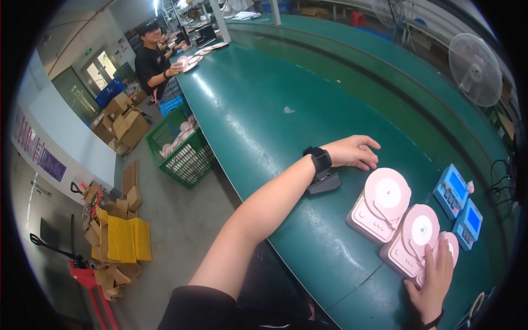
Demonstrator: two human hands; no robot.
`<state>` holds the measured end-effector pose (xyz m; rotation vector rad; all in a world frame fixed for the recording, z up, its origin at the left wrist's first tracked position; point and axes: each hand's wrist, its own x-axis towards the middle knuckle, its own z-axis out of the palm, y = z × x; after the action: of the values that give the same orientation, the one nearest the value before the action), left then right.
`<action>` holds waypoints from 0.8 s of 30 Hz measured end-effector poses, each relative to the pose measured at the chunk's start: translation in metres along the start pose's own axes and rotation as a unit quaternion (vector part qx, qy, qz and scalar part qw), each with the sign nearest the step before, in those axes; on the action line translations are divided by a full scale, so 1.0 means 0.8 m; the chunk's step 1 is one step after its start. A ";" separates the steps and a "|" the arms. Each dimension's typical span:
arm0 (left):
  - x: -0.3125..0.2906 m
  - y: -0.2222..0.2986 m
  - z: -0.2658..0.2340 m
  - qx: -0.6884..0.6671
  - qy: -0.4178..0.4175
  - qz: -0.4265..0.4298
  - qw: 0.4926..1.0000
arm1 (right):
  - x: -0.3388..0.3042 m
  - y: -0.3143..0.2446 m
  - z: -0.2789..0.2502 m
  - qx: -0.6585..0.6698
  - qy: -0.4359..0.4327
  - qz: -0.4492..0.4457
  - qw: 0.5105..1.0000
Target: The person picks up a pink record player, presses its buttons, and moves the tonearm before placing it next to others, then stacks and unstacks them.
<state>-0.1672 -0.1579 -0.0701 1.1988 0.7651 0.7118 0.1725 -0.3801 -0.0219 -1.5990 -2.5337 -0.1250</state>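
Observation:
Three pink toy record players stand side by side in a slanting row on the green table. The farthest record player (379, 203) has a white-centred disc and a small tone arm, like the middle record player (412, 239). My right hand (432, 280) lies over the nearest record player (453, 250) and hides much of it; its fingers are stretched and apart, touching the top. Just beyond the farthest one, my left hand (352, 152) hovers with loosely bent, parted fingers and nothing in them. A black strap with a dark box (323, 184) is on my left wrist.
Two blue devices with screens, one farther (452, 190) and one nearer (469, 224), stand right of the row. The green table (258, 99) runs toward a seated co-worker (151, 63) handling pink parts. A green crate (184, 157) stands on the floor. At right is a fan (476, 69).

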 end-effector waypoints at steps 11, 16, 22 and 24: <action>0.002 0.000 0.004 0.006 -0.010 -0.003 1.000 | -0.006 -0.001 -0.001 -0.011 0.005 0.009 1.000; 0.002 0.001 0.005 0.008 -0.012 -0.002 1.000 | -0.007 -0.002 -0.002 -0.016 0.009 0.011 1.000; 0.001 0.000 0.004 -0.009 -0.001 0.001 1.000 | -0.008 0.000 0.000 -0.013 0.010 0.009 1.000; 0.005 -0.001 0.007 -0.016 -0.013 0.007 1.000 | -0.012 0.004 0.001 -0.027 -0.007 0.028 0.999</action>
<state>-0.1599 -0.1575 -0.0705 1.1828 0.7225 0.7168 0.1796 -0.3869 -0.0245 -1.6947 -2.5154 -0.1788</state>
